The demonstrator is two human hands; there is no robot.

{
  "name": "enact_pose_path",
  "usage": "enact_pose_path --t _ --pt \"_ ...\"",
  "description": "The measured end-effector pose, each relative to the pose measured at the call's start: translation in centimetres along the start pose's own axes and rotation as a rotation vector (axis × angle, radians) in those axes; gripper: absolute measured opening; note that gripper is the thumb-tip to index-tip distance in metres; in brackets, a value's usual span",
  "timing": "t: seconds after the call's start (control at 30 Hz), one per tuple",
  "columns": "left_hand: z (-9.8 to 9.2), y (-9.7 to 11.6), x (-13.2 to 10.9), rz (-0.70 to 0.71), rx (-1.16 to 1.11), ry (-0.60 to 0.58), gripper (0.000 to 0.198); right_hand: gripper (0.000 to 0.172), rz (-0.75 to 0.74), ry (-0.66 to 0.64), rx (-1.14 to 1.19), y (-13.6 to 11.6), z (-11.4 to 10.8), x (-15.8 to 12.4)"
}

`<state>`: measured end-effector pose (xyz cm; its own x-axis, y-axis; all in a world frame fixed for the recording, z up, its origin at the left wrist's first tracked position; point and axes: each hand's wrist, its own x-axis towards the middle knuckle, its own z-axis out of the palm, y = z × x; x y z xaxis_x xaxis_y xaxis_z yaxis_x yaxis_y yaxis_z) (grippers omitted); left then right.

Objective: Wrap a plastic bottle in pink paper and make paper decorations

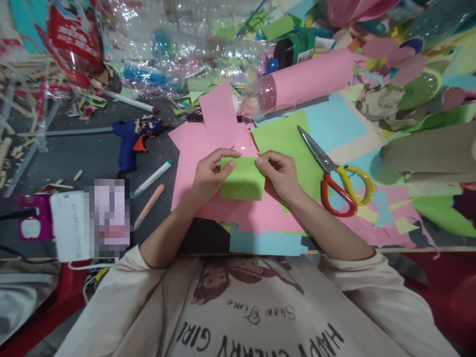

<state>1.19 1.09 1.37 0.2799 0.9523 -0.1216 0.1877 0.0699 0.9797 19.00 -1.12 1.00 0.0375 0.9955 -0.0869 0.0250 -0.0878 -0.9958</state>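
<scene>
A small green piece of paper (242, 181) is held between my two hands, above pink sheets of paper (186, 163). My left hand (213, 173) pinches its upper left corner between thumb and fingers. At the upper right corner, my right hand (278, 171) grips it the same way. Just beyond my fingertips lies a clear round plastic piece (243, 141), partly covered by a pink paper strip (222, 116). A larger green sheet (308, 168) spreads out beside my right hand. Scissors with red and yellow handles (334, 173) rest on it, blades slightly apart.
A blue glue gun (130, 139) and markers (153, 178) lie to the left, near a white power bank (69, 225). A plastic bottle wrapped in pink paper (314, 79) lies behind. Plastic wrap (148, 49) and paper scraps (394, 213) crowd the back and right.
</scene>
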Motion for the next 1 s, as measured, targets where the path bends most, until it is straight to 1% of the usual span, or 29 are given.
enact_pose_path --t 0.07,0.23,0.3,0.53,0.73,0.8,0.87,0.93,1.0 --pt "0.08 0.02 0.03 0.003 0.017 -0.006 0.018 0.04 -0.012 -0.023 -0.021 -0.02 -0.02 0.09" --pt "0.24 0.13 0.03 0.031 0.125 -0.06 0.016 0.018 -0.067 -0.119 -0.052 0.06 -0.1 0.26" --pt "0.22 0.15 0.04 0.039 0.136 -0.072 0.017 0.014 -0.064 -0.141 -0.056 0.09 -0.14 0.28" --pt "0.08 0.09 0.11 0.048 0.075 -0.109 0.017 0.012 -0.049 -0.148 -0.085 -0.05 -0.24 0.24" --pt "0.35 0.12 -0.06 0.043 0.121 -0.13 0.021 0.011 -0.035 -0.21 -0.126 -0.19 -0.34 0.2" --pt "0.35 0.04 -0.08 0.024 0.076 -0.139 0.028 0.014 -0.036 -0.189 -0.12 -0.14 -0.34 0.2" --pt "0.21 -0.07 -0.04 -0.009 -0.005 -0.171 0.042 0.018 -0.035 -0.135 -0.094 -0.01 -0.35 0.22" --pt "-0.04 -0.17 0.06 -0.04 -0.08 -0.211 0.054 0.023 -0.034 -0.054 -0.054 0.21 -0.41 0.29" --pt "-0.31 -0.2 0.2 -0.051 -0.128 -0.234 0.059 0.027 -0.045 0.046 -0.024 0.46 -0.52 0.41"
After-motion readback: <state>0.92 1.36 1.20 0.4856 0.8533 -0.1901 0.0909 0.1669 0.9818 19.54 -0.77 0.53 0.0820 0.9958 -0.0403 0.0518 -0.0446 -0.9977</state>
